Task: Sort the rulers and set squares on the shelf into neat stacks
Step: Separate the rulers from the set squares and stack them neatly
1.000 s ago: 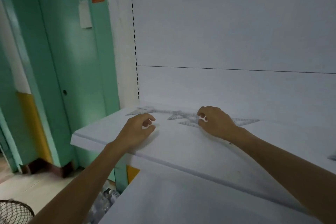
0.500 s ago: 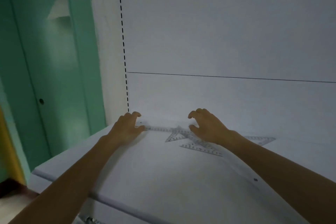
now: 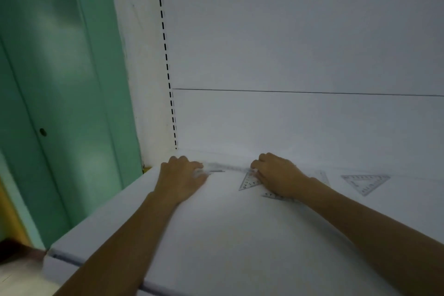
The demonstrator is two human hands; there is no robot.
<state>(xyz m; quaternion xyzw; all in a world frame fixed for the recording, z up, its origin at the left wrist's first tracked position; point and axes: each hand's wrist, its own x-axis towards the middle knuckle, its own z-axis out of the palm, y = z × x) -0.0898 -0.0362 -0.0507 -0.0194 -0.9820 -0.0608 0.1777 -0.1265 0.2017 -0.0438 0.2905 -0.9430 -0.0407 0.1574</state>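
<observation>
Two bare hands reach to the back of a white shelf (image 3: 216, 235), where clear plastic rulers and set squares lie near the rear panel (image 3: 300, 55). The left hand (image 3: 182, 176) rests palm down at the shelf's back left corner, fingers curled onto one end of a transparent ruler (image 3: 227, 168) that runs along the back edge; whether the fingers actually pinch it cannot be told through the blur. The right hand (image 3: 278, 175) lies at the ruler's other end, fingers bent and pressed down over a small set square (image 3: 247, 181), with the corner of a second set square (image 3: 276, 196) showing under the wrist. Whether this hand grips anything cannot be told either. A third set square (image 3: 365, 182) lies flat and apart on the shelf to the right, touched by neither hand. A green door (image 3: 60, 103) stands left of the shelving.
</observation>
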